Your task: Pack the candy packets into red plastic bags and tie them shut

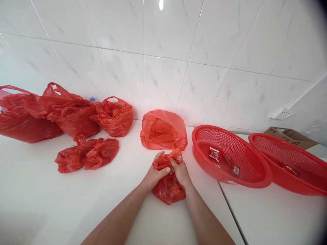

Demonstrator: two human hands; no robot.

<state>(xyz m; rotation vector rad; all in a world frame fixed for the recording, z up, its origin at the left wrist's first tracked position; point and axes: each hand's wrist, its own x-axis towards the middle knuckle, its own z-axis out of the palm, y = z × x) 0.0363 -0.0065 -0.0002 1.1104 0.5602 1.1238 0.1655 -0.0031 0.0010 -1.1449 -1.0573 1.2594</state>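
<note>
My left hand (155,173) and my right hand (180,172) both grip the bunched top of a crumpled red plastic bag (168,192), which rests on the white counter (107,197). Just beyond my fingers lies a flattened, translucent red bag (162,131). To the left, a loose red bag with handles (88,153) lies crumpled. Behind it, several filled red carrier bags (74,115) stand in a row, and one more (113,117) sits nearest the middle.
Two round red mesh baskets (222,149) (286,160) stand to the right, holding small printed packets. A cardboard box (291,137) is behind them. White marble-look tiles form the wall, with a wall socket (282,113) at right. A seam crosses the counter.
</note>
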